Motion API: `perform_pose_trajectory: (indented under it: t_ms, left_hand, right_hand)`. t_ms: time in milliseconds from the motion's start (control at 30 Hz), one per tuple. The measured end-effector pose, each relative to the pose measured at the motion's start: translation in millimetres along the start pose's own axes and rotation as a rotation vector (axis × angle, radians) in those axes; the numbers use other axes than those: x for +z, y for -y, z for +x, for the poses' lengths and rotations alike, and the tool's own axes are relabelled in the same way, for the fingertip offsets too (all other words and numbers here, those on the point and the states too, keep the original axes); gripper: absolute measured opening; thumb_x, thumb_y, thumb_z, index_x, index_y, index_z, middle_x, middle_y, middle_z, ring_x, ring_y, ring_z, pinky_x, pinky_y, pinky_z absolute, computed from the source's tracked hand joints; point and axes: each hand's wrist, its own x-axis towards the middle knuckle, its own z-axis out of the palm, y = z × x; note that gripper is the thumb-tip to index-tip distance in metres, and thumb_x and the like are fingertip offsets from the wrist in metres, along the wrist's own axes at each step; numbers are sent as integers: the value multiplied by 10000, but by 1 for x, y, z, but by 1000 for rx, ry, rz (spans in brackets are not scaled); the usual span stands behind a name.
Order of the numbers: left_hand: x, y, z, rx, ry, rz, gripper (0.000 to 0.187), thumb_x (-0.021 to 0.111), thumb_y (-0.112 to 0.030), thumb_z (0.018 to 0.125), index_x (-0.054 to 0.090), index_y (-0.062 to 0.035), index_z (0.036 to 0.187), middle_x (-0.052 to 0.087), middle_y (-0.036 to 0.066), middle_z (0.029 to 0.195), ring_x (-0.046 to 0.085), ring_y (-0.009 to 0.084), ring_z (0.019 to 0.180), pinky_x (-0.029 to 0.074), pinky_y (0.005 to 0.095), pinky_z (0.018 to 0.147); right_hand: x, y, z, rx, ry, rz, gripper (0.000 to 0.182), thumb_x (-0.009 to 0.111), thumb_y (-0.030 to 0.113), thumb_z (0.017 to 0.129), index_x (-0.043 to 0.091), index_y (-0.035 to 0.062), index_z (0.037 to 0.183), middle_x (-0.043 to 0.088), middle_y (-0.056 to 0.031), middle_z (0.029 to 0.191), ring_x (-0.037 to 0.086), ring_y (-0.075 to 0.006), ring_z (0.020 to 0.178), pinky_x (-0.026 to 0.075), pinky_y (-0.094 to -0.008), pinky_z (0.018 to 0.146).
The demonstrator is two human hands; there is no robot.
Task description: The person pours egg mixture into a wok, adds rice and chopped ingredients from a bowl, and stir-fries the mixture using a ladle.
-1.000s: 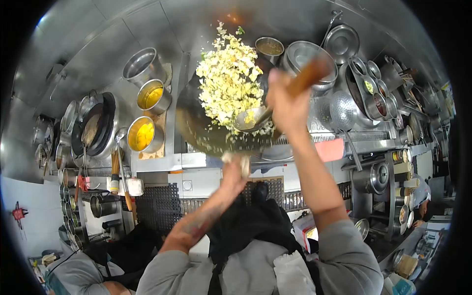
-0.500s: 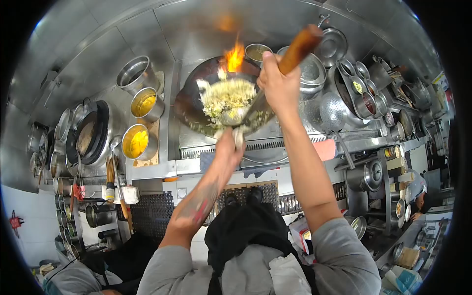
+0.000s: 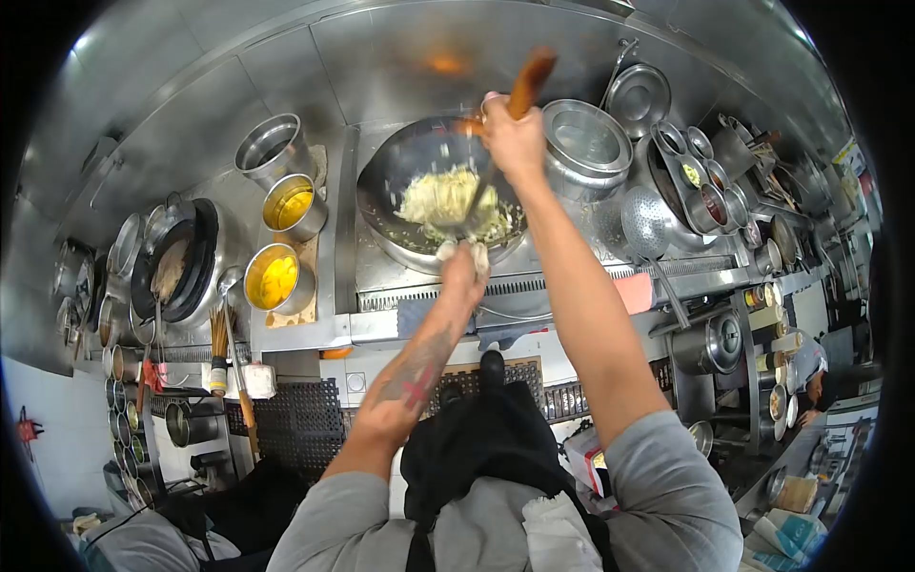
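Observation:
A dark wok [image 3: 386, 172] sits over the stove, holding chopped pale-green and yellowish food [image 3: 443, 195], with bits in the air above it. My left hand [image 3: 465, 270] is closed around a folded pale cloth [image 3: 479, 255] at the wok's near rim; whatever handle lies under the cloth is hidden. My right hand [image 3: 515, 143] is wrapped round the wooden handle [image 3: 532, 81] of a ladle, tilted down into the wok. The ladle's metal head rests in the food close to my left hand, blurred and partly covered.
Two metal pots of yellow contents [image 3: 274, 278] and a taller pot [image 3: 272, 151] stand left of the stove. To the right are a lidded pot [image 3: 586, 143], a perforated skimmer [image 3: 645, 224] and sauce containers [image 3: 710, 205]. Another person's sleeve [image 3: 176, 543] shows at lower left.
The tall flame behind the wok is gone, leaving an orange glow on the wall. The food has shifted within the wok. My right hand and the ladle handle have moved left.

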Motion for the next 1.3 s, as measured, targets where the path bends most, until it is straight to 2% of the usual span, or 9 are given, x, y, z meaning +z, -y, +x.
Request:
perform_pose_trajectory:
  t_ms: [267, 333, 533, 600, 767, 833, 1033, 1133, 1300]
  left_hand:
    - [-28, 21, 10, 106, -25, 96, 114, 471, -139, 938, 523, -67, 1010, 590, 59, 829, 588, 185, 665, 498, 321, 535]
    - [-16, 4, 61, 61, -11, 143, 144, 465, -191, 949, 542, -69, 959, 589, 53, 779, 588, 182, 640, 491, 318, 511]
    - [-29, -15, 59, -117, 149, 3, 272, 468, -321, 964, 572, -69, 971, 621, 66, 771, 608, 186, 624, 499, 313, 507]
    - [-34, -27, 17, -112, 166, -25, 293, 505, -340, 952, 567, -66, 1035, 618, 69, 773, 609, 179, 623, 514, 306, 516]
    - [-52, -38, -35, 37, -32, 243, 313, 638, -195, 882, 568, 19, 1099, 622, 108, 845, 626, 185, 623, 529, 290, 539]
    - [-48, -45, -28, 72, -38, 246, 363, 551, -168, 901, 516, 68, 1173, 643, 161, 938, 674, 233, 730, 549, 329, 601]
    - [-68, -44, -25, 9, 190, 174, 455, 426, -153, 885, 409, 25, 1303, 625, 211, 1079, 654, 290, 864, 548, 395, 745]
    - [-77, -31, -43, -32, 170, 176, 494, 431, -128, 840, 409, -7, 1318, 626, 202, 1088, 628, 270, 810, 545, 392, 728]
    - [-89, -28, -44, -140, 179, 192, 536, 447, -210, 836, 412, -1, 1329, 614, 224, 1093, 641, 350, 921, 530, 451, 760]
  right_hand:
    - [16, 91, 118, -319, 149, 504, 335, 670, 274, 888, 492, 80, 681, 390, 17, 492, 381, -112, 389, 350, -299, 412]
    - [22, 119, 120, -134, 19, 209, 385, 651, 375, 898, 447, 128, 685, 380, 50, 495, 356, -94, 353, 293, -266, 341]
    - [44, -39, 121, -191, -125, -79, 391, 623, 294, 888, 589, -7, 642, 548, -58, 504, 548, -172, 443, 416, -345, 462]
    - [46, -65, 129, 46, 69, 102, 411, 616, 234, 911, 458, 96, 558, 479, -1, 484, 449, -112, 384, 349, -279, 387]
    - [24, -91, 155, -131, -160, -91, 377, 606, 204, 900, 487, 92, 560, 462, 10, 481, 437, -100, 381, 333, -277, 381]
    - [43, -87, 141, -3, 45, 159, 366, 597, 194, 900, 489, 77, 570, 441, 13, 478, 410, -95, 377, 317, -273, 375]
    - [46, -34, 112, -77, 174, 374, 350, 606, 161, 902, 489, 76, 583, 457, 0, 485, 410, -99, 376, 320, -272, 376]
    - [31, -45, 154, 78, 85, -12, 370, 630, 194, 897, 485, 115, 567, 440, 10, 473, 405, -108, 366, 327, -307, 374]
    - [29, -87, 142, -72, -62, 347, 282, 598, 177, 915, 511, 67, 671, 492, -23, 472, 466, -157, 368, 336, -325, 359]
